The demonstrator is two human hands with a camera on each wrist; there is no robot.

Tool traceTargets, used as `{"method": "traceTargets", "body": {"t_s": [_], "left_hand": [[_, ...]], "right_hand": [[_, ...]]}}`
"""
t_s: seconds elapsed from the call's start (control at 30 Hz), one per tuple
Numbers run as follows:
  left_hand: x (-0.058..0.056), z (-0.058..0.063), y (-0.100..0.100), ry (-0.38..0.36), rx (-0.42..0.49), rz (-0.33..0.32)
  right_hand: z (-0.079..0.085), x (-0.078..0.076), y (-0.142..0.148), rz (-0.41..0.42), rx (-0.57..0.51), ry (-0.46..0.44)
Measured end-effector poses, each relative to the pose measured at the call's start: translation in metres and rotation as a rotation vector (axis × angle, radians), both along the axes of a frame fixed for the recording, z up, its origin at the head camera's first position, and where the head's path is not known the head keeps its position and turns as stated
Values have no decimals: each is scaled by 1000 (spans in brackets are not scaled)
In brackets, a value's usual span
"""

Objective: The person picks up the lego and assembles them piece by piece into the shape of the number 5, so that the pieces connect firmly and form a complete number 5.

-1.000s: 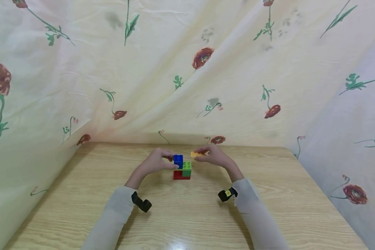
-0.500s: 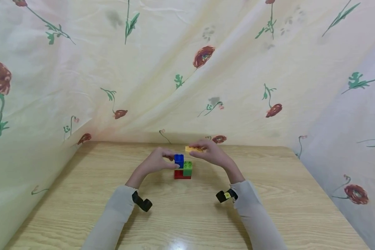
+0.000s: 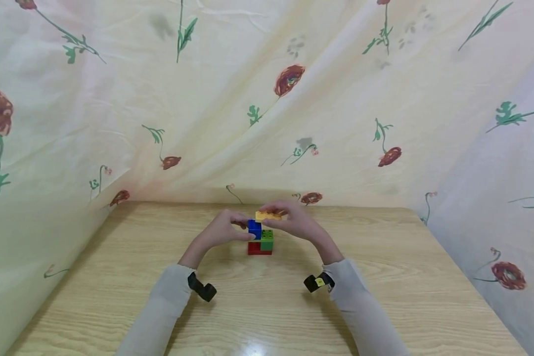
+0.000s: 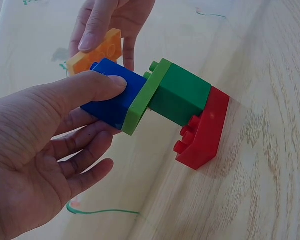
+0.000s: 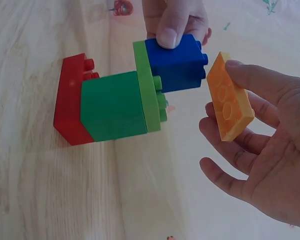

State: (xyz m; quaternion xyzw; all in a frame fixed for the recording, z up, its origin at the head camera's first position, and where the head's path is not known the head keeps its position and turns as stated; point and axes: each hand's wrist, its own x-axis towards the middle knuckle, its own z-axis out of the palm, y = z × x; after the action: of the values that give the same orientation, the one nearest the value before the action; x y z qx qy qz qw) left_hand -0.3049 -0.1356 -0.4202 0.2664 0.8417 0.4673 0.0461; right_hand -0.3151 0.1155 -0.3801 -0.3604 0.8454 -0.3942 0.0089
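Observation:
A small tower of toy building bricks stands on the wooden table. At its base is a flat red brick [image 4: 210,130], with a dark green brick [image 5: 112,107] on its right half. Across the green one lies a thin light green brick [image 5: 147,90], and on that one's left half sits a blue brick [image 3: 254,231]. My left hand [image 3: 222,230] pinches the blue brick between thumb and fingers. In my right hand [image 3: 293,220] a thin orange brick [image 5: 230,100] is pinched at its right part, studs up, its left end close over the blue brick's studs.
The table [image 3: 258,306] reaches back to a flower-patterned cloth [image 3: 231,99] that hangs behind it and at both sides. Each wrist carries a black camera on a strap, the left one [image 3: 206,291] and the right one [image 3: 311,283].
My right hand has moved left with the orange brick, from right of the tower to over the blue brick. The left hand keeps its grip in the same place.

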Motion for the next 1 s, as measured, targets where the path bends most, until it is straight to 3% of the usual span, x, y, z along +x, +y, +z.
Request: {"method": "traceTargets", "body": {"t_s": [0.27,1.0], "left_hand": [[-1,-2,0,6,5,-4],[-2,1,-1,7,-27,-6]], "right_hand": [[-3,2,-9,48,-8,-9],[-5,4,-13,46,11,10]]}}
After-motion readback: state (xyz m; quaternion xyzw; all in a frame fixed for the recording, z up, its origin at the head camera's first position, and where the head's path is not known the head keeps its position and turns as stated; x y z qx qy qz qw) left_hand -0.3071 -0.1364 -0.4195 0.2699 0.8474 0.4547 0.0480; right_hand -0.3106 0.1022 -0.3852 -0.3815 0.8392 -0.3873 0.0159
